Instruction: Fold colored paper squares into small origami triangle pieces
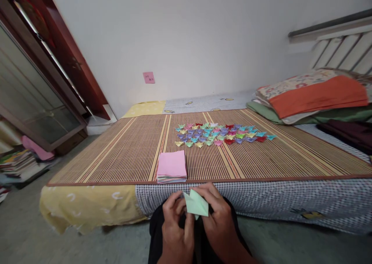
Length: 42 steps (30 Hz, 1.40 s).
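Between my two hands, over my lap, is a light green piece of folded paper [197, 204] with pointed flaps. My left hand [178, 221] pinches its left edge with thumb and fingers. On the other side, my right hand [216, 213] grips the paper's right part, fingers behind it. Just beyond my hands, at the mat's front edge, lies a stack of square paper [172, 164] with a pink sheet on top. Farther back, several small folded paper pieces [217, 134] in many colours sit in rows.
A striped mat [124, 151] covers the bed, with checked and yellow cloth [93, 206] hanging at its front. Folded bedding [316, 95] is piled at the back right. A pink note [148, 77] is stuck on the wall. Books [17, 163] are stacked at the far left.
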### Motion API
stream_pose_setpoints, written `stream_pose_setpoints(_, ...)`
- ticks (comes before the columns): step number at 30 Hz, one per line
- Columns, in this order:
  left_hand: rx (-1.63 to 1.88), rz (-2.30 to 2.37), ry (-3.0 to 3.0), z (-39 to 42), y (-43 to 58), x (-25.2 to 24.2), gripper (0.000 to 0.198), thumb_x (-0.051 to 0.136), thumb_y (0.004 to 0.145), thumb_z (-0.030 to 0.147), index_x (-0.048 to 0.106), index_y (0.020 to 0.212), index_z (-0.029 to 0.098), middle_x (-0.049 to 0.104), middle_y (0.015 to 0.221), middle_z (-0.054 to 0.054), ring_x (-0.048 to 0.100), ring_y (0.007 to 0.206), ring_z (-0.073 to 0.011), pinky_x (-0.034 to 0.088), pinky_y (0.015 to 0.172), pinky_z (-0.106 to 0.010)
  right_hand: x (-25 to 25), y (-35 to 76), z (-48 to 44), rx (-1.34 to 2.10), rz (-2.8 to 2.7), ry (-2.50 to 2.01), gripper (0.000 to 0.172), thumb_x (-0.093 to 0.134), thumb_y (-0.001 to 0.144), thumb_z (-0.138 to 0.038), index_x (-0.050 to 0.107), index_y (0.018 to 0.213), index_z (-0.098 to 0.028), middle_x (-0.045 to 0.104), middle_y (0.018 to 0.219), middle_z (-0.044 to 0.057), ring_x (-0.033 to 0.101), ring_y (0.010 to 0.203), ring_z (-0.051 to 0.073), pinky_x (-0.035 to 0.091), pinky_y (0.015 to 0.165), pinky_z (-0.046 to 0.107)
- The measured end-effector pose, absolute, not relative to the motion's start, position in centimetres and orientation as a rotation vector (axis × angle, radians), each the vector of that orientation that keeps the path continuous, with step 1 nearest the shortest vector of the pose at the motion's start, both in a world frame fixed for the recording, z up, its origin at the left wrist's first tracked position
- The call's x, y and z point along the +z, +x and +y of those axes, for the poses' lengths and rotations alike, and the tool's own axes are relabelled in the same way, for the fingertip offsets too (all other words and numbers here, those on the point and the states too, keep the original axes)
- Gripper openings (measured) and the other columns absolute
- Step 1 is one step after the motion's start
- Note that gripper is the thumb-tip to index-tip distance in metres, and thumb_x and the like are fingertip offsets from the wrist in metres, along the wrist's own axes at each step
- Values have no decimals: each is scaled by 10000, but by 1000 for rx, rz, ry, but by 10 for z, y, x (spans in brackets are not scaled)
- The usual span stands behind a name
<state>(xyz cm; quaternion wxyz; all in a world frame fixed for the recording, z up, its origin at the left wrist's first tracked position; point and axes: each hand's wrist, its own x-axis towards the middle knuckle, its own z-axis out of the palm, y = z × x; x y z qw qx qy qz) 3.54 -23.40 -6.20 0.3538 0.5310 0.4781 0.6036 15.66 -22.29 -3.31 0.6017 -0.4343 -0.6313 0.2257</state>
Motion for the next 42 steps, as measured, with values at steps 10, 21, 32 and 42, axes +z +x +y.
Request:
stream_pose_setpoints(10,1424,1197,1790,-227,17,-53,251,607,928,136,733,1107,260,788,1031,-63,752,949,-222,561,873,-288,-34,156,-224,514,-1444,-1052,347,513,853,-64,745,1059,-219,688,899,34,681,834,188,539,738,252)
stream_pose_setpoints(21,1306,1190,1402,-228,22,-41,224,671,900,319,803,1048,215,802,983,-62,741,931,-237,576,800,-267,-45,155,-227,264,-1432,-1045,281,539,897,-67,630,1096,-244,683,941,12,686,856,162,563,763,236)
stream_pose_setpoints(32,1242,1063,1077,-229,26,-37,305,771,807,303,822,1082,180,811,1063,-106,747,996,-259,565,890,-298,-46,175,-227,144,-1696,-942,312,482,890,-19,649,1085,-196,647,1044,76,658,982,198,565,873,314)
stream_pose_setpoints(42,1281,985,774,-226,27,-30,376,863,720,342,832,1053,169,820,1010,-109,747,875,-210,567,806,-252,-55,167,-229,169,-1646,-963,461,479,942,-28,678,1284,-265,627,1118,72,663,1014,185,577,872,300)
